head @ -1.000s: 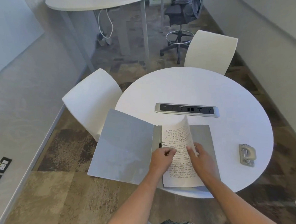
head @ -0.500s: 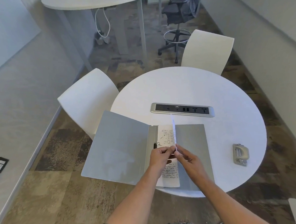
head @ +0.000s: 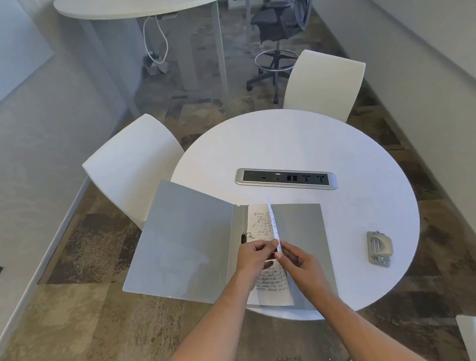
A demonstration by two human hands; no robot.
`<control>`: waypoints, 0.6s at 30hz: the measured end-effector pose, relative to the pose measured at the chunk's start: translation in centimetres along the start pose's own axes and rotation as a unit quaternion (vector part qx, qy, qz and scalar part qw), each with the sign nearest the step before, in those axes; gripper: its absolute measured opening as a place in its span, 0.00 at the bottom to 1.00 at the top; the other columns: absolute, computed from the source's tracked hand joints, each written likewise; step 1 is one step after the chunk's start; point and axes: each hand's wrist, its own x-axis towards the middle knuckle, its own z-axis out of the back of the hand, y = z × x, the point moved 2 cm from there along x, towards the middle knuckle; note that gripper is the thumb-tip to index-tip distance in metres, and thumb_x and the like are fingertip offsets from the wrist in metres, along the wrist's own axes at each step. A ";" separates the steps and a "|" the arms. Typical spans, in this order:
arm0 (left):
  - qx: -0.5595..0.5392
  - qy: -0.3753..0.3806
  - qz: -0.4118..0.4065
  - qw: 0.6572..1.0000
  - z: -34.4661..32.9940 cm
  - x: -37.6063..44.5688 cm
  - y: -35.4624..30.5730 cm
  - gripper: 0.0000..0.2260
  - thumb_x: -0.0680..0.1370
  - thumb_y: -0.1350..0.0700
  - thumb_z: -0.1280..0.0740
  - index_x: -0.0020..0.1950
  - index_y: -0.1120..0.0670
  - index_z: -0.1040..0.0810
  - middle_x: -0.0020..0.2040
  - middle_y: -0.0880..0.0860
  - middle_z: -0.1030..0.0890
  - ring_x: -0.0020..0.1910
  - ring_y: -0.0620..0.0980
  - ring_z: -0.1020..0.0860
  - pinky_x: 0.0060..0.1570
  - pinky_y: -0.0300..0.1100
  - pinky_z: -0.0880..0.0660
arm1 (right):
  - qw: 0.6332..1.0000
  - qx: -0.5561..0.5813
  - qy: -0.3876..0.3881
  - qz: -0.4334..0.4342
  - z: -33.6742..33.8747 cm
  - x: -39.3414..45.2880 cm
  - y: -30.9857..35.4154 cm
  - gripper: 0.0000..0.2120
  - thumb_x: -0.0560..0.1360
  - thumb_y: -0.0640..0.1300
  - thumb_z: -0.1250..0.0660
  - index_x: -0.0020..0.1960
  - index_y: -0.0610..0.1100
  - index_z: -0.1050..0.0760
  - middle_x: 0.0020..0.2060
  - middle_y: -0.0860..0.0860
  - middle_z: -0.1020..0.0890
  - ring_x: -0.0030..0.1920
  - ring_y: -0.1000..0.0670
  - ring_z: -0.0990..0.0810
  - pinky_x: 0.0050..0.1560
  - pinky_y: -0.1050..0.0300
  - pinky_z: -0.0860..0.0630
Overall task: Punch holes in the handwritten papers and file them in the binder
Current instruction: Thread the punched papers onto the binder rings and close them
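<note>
A grey binder (head: 184, 241) lies open at the near edge of the round white table (head: 302, 145), its left cover hanging past the rim. Handwritten papers (head: 271, 288) rest on its right half beside the ring clip (head: 245, 237). The sheet is curled up on edge, its right side lifted. My left hand (head: 255, 257) and my right hand (head: 300, 265) both pinch that raised edge of the papers near the rings. A grey hole punch (head: 379, 248) sits alone on the table to the right.
A silver power socket strip (head: 286, 178) is set into the table's middle. White chairs stand at the left (head: 132, 166) and far side (head: 324, 82). A black office chair (head: 281, 25) and another white table (head: 141, 4) stand further back.
The papers lay nearly flat under both hands a second ago; now their right side is folded upright toward the rings, pinched by both hands.
</note>
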 end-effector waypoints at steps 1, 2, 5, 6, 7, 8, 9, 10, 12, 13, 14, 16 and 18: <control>-0.001 0.001 0.000 1.000 0.0 0.0 0.0 0.07 0.75 0.51 0.22 0.43 0.53 0.12 0.44 0.56 0.12 0.47 0.53 0.13 0.53 0.50 0.17 | 1.000 -0.001 0.000 0.002 0.0 0.0 -0.1 0.22 0.78 0.51 0.25 0.71 0.53 0.21 0.60 0.60 0.14 0.62 0.59 0.16 0.68 0.50 0.21; -0.003 0.001 0.000 1.000 0.0 0.0 0.0 0.07 0.75 0.51 0.22 0.42 0.53 0.12 0.44 0.56 0.12 0.46 0.53 0.13 0.53 0.50 0.17 | 1.000 -0.002 0.001 0.004 0.0 0.1 -0.1 0.22 0.78 0.52 0.25 0.71 0.53 0.21 0.60 0.60 0.14 0.62 0.59 0.16 0.67 0.51 0.21; -0.002 0.000 -0.001 1.000 0.0 0.2 0.0 0.06 0.75 0.51 0.22 0.41 0.52 0.12 0.43 0.56 0.12 0.44 0.51 0.13 0.52 0.48 0.17 | 1.000 0.005 0.001 0.014 -0.1 0.3 -0.1 0.21 0.78 0.51 0.25 0.71 0.53 0.20 0.61 0.60 0.14 0.62 0.59 0.16 0.65 0.54 0.20; 0.000 -0.002 -0.001 1.000 0.1 0.2 -0.1 0.06 0.75 0.51 0.22 0.42 0.52 0.12 0.44 0.56 0.12 0.44 0.51 0.13 0.52 0.48 0.17 | 1.000 0.007 0.001 0.016 -0.1 0.3 -0.1 0.21 0.78 0.51 0.25 0.70 0.54 0.20 0.60 0.61 0.14 0.62 0.59 0.16 0.64 0.55 0.20; 0.002 -0.006 -0.001 1.000 0.1 0.3 -0.1 0.06 0.75 0.51 0.22 0.43 0.53 0.12 0.44 0.55 0.12 0.45 0.51 0.13 0.51 0.47 0.17 | 1.000 0.006 0.002 0.019 -0.2 0.3 0.0 0.20 0.78 0.51 0.26 0.70 0.54 0.20 0.60 0.61 0.15 0.61 0.59 0.16 0.64 0.57 0.20; 0.003 -0.008 -0.001 1.000 0.2 0.4 -0.2 0.06 0.75 0.51 0.22 0.44 0.53 0.12 0.44 0.55 0.11 0.45 0.51 0.13 0.51 0.46 0.17 | 1.000 0.005 0.003 0.022 -0.2 0.3 0.1 0.20 0.79 0.51 0.27 0.70 0.55 0.20 0.60 0.61 0.15 0.61 0.59 0.16 0.63 0.58 0.20; 0.004 -0.009 -0.001 1.000 0.2 0.5 -0.2 0.06 0.75 0.52 0.22 0.45 0.53 0.12 0.44 0.54 0.11 0.44 0.50 0.13 0.50 0.45 0.17 | 1.000 0.004 0.004 0.026 -0.2 0.2 0.1 0.19 0.80 0.50 0.27 0.70 0.54 0.20 0.60 0.61 0.15 0.61 0.59 0.16 0.61 0.60 0.19; 0.006 -0.009 0.000 1.000 0.2 0.5 -0.2 0.05 0.75 0.52 0.23 0.45 0.53 0.12 0.44 0.54 0.11 0.44 0.50 0.12 0.49 0.45 0.17 | 1.000 0.005 0.004 0.029 -0.2 0.2 0.2 0.18 0.80 0.49 0.28 0.70 0.54 0.20 0.60 0.61 0.14 0.61 0.59 0.16 0.60 0.62 0.19; 0.019 -0.013 0.002 1.000 0.2 0.7 -0.2 0.03 0.76 0.55 0.24 0.43 0.52 0.12 0.43 0.52 0.11 0.43 0.49 0.13 0.45 0.43 0.18 | 1.000 0.009 0.001 0.022 0.0 0.2 0.4 0.17 0.81 0.48 0.29 0.69 0.52 0.20 0.59 0.60 0.14 0.59 0.58 0.15 0.59 0.62 0.19; 0.032 -0.016 0.001 0.999 0.3 0.9 -0.2 0.05 0.77 0.57 0.25 0.41 0.51 0.13 0.42 0.52 0.12 0.42 0.49 0.13 0.44 0.42 0.18 | 1.000 0.006 -0.003 0.011 0.1 0.3 0.4 0.15 0.82 0.48 0.30 0.68 0.53 0.19 0.57 0.59 0.13 0.57 0.58 0.14 0.57 0.61 0.18; 0.045 -0.023 -0.002 0.999 0.4 1.1 -0.3 0.07 0.77 0.58 0.26 0.40 0.51 0.14 0.41 0.51 0.12 0.41 0.49 0.14 0.43 0.43 0.18 | 1.000 -0.001 -0.011 0.000 0.2 0.3 0.4 0.13 0.83 0.48 0.31 0.66 0.54 0.18 0.55 0.59 0.12 0.54 0.57 0.13 0.53 0.61 0.17; 0.084 -0.048 -0.016 0.995 1.1 1.5 -1.0 0.10 0.77 0.59 0.27 0.36 0.52 0.16 0.36 0.50 0.15 0.37 0.49 0.18 0.43 0.47 0.18 | 0.998 -0.040 -0.041 -0.024 0.5 0.6 0.3 0.08 0.84 0.50 0.34 0.59 0.57 0.18 0.48 0.59 0.11 0.47 0.55 0.12 0.43 0.62 0.17; 0.135 -0.085 -0.043 0.986 2.4 1.8 -2.0 0.11 0.76 0.56 0.28 0.33 0.51 0.19 0.31 0.45 0.19 0.32 0.45 0.23 0.37 0.43 0.22 | 0.990 -0.109 -0.079 -0.051 1.0 0.9 -0.1 0.06 0.84 0.52 0.35 0.55 0.54 0.20 0.46 0.58 0.14 0.44 0.54 0.14 0.40 0.59 0.18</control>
